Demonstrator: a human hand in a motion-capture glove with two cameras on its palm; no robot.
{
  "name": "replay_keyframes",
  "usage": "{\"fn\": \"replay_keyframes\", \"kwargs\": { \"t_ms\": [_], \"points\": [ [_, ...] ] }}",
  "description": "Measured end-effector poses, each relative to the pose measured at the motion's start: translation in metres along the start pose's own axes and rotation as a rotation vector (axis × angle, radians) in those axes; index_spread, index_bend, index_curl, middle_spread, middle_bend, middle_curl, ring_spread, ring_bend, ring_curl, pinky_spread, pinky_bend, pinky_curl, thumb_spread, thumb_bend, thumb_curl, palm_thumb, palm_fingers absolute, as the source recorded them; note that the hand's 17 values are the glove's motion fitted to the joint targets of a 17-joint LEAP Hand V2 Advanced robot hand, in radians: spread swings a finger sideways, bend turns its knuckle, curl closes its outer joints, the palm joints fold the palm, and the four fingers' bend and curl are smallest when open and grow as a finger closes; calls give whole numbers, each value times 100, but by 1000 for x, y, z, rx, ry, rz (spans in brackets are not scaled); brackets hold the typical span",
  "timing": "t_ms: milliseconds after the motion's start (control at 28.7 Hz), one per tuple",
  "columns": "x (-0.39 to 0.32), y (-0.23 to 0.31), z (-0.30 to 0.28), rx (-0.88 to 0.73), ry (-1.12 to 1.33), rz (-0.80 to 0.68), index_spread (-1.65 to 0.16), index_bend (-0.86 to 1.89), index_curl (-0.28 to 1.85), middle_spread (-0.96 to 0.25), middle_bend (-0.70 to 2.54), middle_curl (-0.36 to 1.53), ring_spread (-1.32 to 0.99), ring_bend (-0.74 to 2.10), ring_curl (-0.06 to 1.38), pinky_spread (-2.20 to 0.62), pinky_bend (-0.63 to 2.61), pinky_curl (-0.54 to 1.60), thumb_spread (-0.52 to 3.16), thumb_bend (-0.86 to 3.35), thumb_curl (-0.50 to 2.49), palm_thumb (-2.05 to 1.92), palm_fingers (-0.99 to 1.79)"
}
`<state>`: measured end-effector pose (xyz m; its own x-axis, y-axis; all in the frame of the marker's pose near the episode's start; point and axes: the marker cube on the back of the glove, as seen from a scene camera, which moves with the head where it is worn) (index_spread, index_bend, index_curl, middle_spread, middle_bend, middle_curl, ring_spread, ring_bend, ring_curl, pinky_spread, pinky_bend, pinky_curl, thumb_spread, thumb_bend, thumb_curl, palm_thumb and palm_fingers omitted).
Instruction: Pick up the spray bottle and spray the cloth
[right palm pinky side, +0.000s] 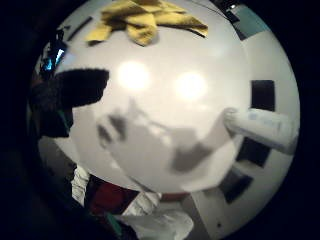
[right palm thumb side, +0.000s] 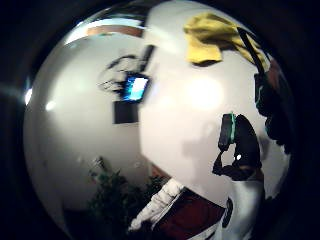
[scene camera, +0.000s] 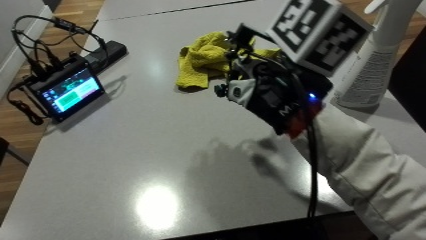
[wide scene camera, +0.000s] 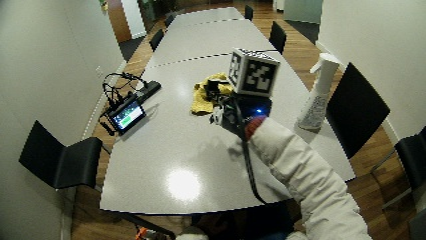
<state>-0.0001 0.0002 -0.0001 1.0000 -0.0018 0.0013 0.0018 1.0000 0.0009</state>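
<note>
Hovering above the grey bench (scene camera: 133, 150), the gloved right hand (scene camera: 273, 92) is holding nothing; its fingers (right palm pinky side: 82, 86) are hard to read, but the little-finger palm view is showing one dark fingertip sticking out straight over the bench surface, so they are probably relaxed rather than curled. Nothing is sitting between the fingers in either palm view. A white padded sleeve (scene camera: 363, 165) is running back from the wrist toward the bench's near edge.

Just beyond the hand, a crumpled yellow cloth (scene camera: 200, 62) is lying flat on the bench, apart from the hand, with the glove overlapping part of it in the outside view. The white spray bottle (scene camera: 373, 65) is standing upright on the bench to the right of the hand, near the bench's right edge, well apart from the cloth and untouched. In the little-finger palm view the bottle is showing at the side, clear of the palm.

Further out on the left, a small lit screen device (scene camera: 66, 92) is resting on the bench with black cables (scene camera: 46, 35) looping behind it. Black chairs (wide scene camera: 356, 107) are standing around the bench.
</note>
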Motion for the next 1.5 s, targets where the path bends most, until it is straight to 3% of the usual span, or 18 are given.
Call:
{"fn": "replay_keyframes", "kwargs": {
  "t_ms": [104,209,348,557,627,731,836,940,1045,1497],
  "points": [
    [-2,4,-2,18,-34,-27,-11,19,9,-4,47,16,-5,55,14,-13,57,15,43,46,17,71,132],
    [-18,25,-12,109,-234,-92,-13,21,16,-5,50,21,-6,57,22,-15,56,21,53,46,21,76,121],
    [-20,58,-43,390,-525,-59,-17,19,21,-6,48,25,-9,59,28,-17,49,25,63,46,25,83,107],
    [84,57,-83,851,-433,-7,-23,22,29,-8,42,28,-12,54,32,-14,29,25,75,44,29,88,71],
    [117,59,-89,879,-397,71,-25,21,30,-8,43,30,-13,47,32,-9,18,22,77,40,29,86,49],
    [152,75,-96,825,-459,222,-26,15,30,-6,47,32,-12,46,32,-3,13,20,78,37,30,87,41],
    [187,98,-105,803,-509,323,-27,8,27,-6,52,34,-10,54,32,1,13,17,78,33,32,88,49],
    [205,112,-116,846,-512,370,-28,10,24,-10,53,35,-13,63,31,-2,30,21,76,30,33,91,93],
    [205,113,-125,905,-522,355,-27,16,27,-11,47,36,-14,61,33,-10,42,26,67,28,37,97,109],
    [205,76,-130,960,-502,334,-27,14,33,-14,44,42,-15,62,42,-23,46,37,44,17,47,107,113]
  ]
}}
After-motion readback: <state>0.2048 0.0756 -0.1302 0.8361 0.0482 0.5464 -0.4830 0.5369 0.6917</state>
